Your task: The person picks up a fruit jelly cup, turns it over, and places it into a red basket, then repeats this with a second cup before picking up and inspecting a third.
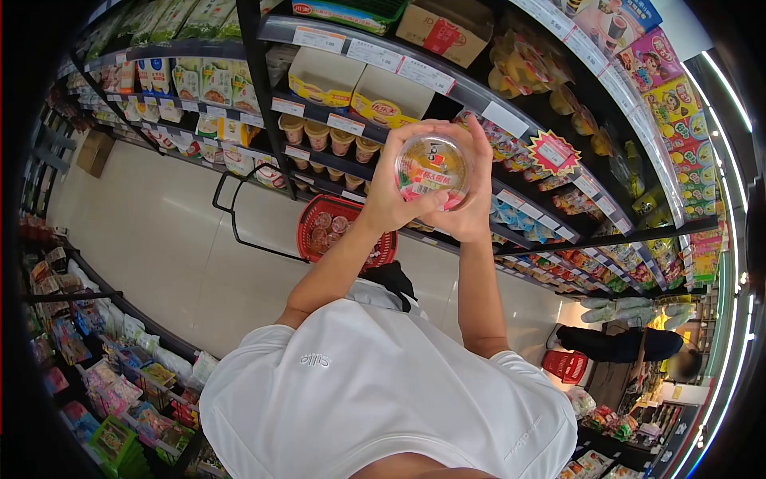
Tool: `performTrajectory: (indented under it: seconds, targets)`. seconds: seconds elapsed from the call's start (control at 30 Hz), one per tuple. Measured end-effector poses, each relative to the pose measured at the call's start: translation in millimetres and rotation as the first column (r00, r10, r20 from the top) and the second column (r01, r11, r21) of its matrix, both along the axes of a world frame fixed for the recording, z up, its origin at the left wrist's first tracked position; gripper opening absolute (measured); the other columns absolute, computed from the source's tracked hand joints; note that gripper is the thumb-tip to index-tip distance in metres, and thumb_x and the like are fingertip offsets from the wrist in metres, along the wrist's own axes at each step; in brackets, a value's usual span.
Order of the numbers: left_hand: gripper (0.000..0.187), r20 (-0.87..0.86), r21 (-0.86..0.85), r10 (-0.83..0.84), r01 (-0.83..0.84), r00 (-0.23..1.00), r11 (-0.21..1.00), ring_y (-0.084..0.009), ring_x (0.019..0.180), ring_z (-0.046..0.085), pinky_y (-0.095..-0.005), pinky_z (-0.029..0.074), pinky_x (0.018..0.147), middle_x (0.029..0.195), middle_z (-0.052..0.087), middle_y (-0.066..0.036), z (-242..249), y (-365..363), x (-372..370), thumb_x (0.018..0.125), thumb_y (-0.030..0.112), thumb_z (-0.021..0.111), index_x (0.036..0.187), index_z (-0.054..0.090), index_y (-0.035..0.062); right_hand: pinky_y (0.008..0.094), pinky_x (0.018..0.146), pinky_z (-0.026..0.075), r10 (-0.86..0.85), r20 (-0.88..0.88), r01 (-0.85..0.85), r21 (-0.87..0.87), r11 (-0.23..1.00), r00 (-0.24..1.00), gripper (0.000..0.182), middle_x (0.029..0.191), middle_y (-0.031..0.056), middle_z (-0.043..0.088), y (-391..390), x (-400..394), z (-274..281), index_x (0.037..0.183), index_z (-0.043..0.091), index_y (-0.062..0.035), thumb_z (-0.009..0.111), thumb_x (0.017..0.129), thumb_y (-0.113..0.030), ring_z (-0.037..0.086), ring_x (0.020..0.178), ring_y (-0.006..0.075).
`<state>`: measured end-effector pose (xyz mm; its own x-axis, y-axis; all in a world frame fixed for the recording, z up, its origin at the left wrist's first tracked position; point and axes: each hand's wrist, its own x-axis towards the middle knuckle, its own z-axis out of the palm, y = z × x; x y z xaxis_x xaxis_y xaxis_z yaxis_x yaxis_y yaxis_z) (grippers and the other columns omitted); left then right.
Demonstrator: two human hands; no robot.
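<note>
A round, clear plastic cup of fruit jelly (432,169) is held up in front of the shelves, its printed lid with a barcode facing me. My left hand (388,190) wraps round its left side, with the thumb across the lower edge. On the other side, my right hand (476,209) cups it, fingers pointing up along the rim. Both hands are closed on the same cup. Below them on the floor stands a red shopping basket (386,249) with several similar clear cups (325,226) in it, partly hidden by my left forearm.
Shelves ahead carry packed cups (341,142), open cardboard display boxes (392,92) and bagged snacks. The basket's long black handle (231,209) sticks out leftward over the tiled floor (175,231). Low racks (148,383) line the left rear. Another person (614,343) stands right, near a red basket (565,365).
</note>
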<state>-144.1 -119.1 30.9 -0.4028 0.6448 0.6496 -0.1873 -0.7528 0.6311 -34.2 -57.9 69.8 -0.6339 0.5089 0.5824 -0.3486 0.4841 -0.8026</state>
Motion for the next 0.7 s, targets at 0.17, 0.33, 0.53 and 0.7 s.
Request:
performTrajectory:
  seconds: [0.17,0.33,0.53,0.7]
  targets:
    - [0.072,0.046,0.006,-0.046,0.045,0.998,0.999,-0.024,0.125,0.046,-0.037,0.037,0.106,0.135,0.044,-0.017,-4.6,1.6,-4.6,0.07,0.013,0.076,0.13,0.038,0.0024,0.0418,0.106,0.039,0.059,-0.019,-0.06,-0.016,0.998,0.998,0.119,0.132,0.0152,0.047,3.8,-2.4,-3.7,0.149,0.021,-0.0067,0.085,0.049,-0.011,0.05,0.123,0.0291]
    - [0.07,0.08,-0.021,-0.052,0.054,0.995,0.998,-0.0236,0.121,0.048,-0.0365,0.04,0.102,0.133,0.045,-0.017,-7.5,1.3,-6.0,0.071,0.016,0.076,0.129,0.038,0.0029,0.0421,0.105,0.041,0.113,-0.012,-0.113,0.004,0.994,0.993,0.124,0.138,0.018,0.042,6.5,-4.6,-4.5,0.151,0.018,-0.0079,0.089,0.049,-0.014,0.047,0.125,0.0309]
    - [0.063,0.132,0.062,-0.021,0.013,0.991,0.998,-0.0266,0.121,0.051,-0.0384,0.043,0.102,0.135,0.047,-0.024,-3.1,4.4,-1.7,0.077,0.021,0.072,0.127,0.039,0.0012,0.0435,0.107,0.039,0.086,-0.002,-0.086,0.005,0.996,0.996,0.13,0.15,0.0223,0.028,7.4,-7.4,-1.5,0.152,0.013,-0.0089,0.092,0.049,-0.017,0.041,0.131,0.0322]
    - [0.058,0.145,0.103,0.037,-0.052,0.989,0.993,-0.03,0.124,0.05,-0.0397,0.043,0.103,0.135,0.048,-0.027,-5.0,10.0,-2.3,0.082,0.025,0.07,0.126,0.041,0.0002,0.0448,0.106,0.041,-0.046,-0.013,0.047,0.15,0.988,0.999,0.137,0.149,0.0241,0.029,9.2,-9.5,-5.0,0.152,0.008,-0.0091,0.095,0.048,-0.028,0.045,0.128,0.0333]
